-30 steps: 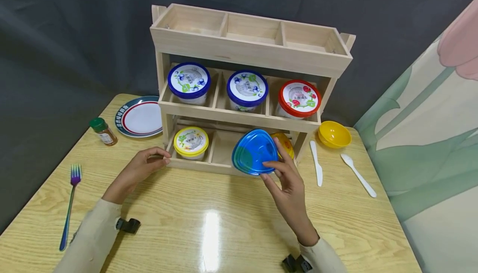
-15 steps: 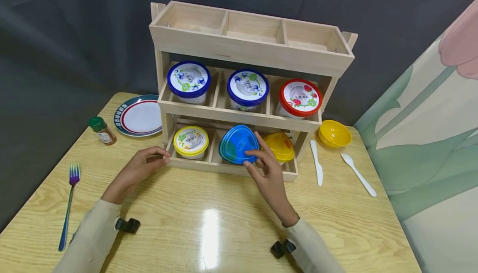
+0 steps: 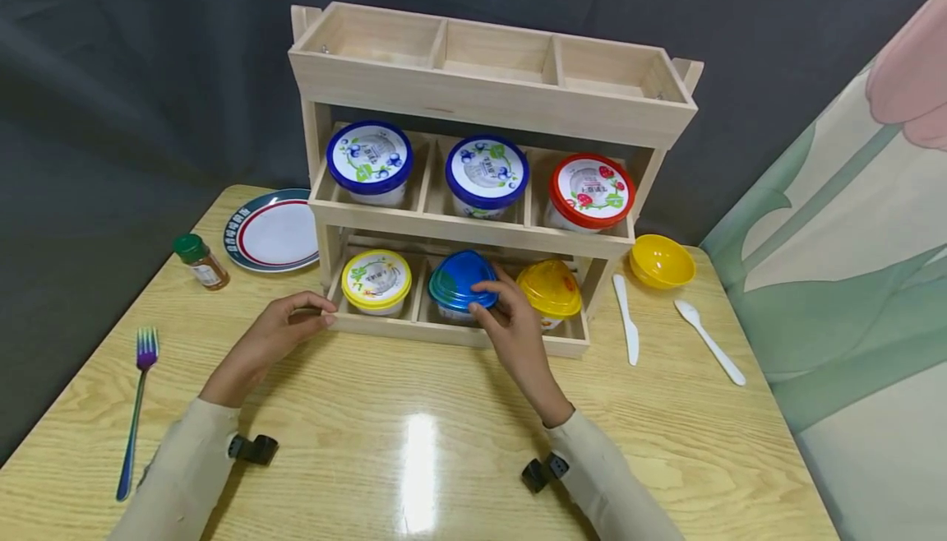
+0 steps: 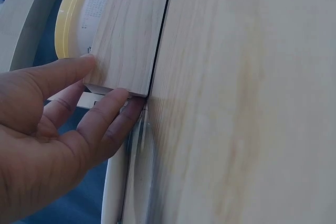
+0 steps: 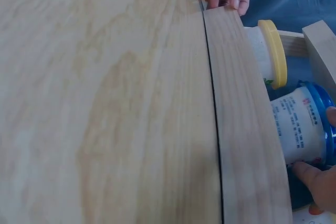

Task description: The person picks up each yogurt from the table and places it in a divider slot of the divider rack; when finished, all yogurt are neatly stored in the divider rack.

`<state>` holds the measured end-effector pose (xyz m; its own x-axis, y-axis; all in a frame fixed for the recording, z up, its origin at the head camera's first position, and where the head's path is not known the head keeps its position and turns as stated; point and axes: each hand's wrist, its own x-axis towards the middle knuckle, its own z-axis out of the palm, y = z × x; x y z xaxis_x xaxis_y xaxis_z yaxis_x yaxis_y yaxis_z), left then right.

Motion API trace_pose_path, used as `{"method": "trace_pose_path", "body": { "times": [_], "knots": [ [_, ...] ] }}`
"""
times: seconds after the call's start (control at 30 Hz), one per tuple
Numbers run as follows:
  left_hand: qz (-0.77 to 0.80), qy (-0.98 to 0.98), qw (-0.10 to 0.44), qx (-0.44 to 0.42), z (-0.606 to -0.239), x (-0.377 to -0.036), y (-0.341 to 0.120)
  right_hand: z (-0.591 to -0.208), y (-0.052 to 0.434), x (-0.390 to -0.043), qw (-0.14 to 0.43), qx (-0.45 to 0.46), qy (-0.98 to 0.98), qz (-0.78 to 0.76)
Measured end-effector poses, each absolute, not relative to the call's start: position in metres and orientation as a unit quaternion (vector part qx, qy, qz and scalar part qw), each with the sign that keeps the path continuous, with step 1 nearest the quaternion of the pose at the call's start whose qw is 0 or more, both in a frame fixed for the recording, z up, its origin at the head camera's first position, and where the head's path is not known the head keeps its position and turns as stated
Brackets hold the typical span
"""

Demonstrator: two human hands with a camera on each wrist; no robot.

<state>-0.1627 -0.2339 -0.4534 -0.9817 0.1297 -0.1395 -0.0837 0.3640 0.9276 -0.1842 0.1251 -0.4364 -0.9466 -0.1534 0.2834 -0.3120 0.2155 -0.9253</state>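
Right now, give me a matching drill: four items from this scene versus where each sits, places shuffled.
Items:
1. blue-lidded tub
2. red-lidded tub
3. yellow bowl
4. fork

Places:
A. table, right of the rack
B. bottom shelf, middle slot
C. table, far left edge
D. middle shelf, right slot

Pairs: 1-B, 2-D, 3-A, 4-C

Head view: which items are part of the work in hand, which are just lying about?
In hand:
right hand gripping blue-lidded tub
left hand holding wooden rack

Lying about:
fork
spice jar
plate
yellow bowl
white knife
white spoon
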Motion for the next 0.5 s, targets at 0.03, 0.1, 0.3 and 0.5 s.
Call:
{"method": "trace_pose_path", "body": {
  "times": [0.03,0.1,0.3,0.5],
  "knots": [
    [0.564,0.820,0.094,0.013,-0.453,-0.163,-0.234,-0.436,0.125,-0.185,0.065,0.150,-0.781,0.603],
    [0.565,0.820,0.093,0.015,-0.454,-0.162,-0.234,-0.437,0.124,-0.186,0.067,0.155,-0.788,0.592],
    [0.573,0.814,0.094,0.021,-0.454,-0.164,-0.234,-0.438,0.126,-0.186,0.068,0.175,-0.804,0.564],
    [0.570,0.815,0.103,0.014,-0.453,-0.165,-0.233,-0.439,0.135,-0.176,0.088,0.198,-0.841,0.496]
  ]
}}
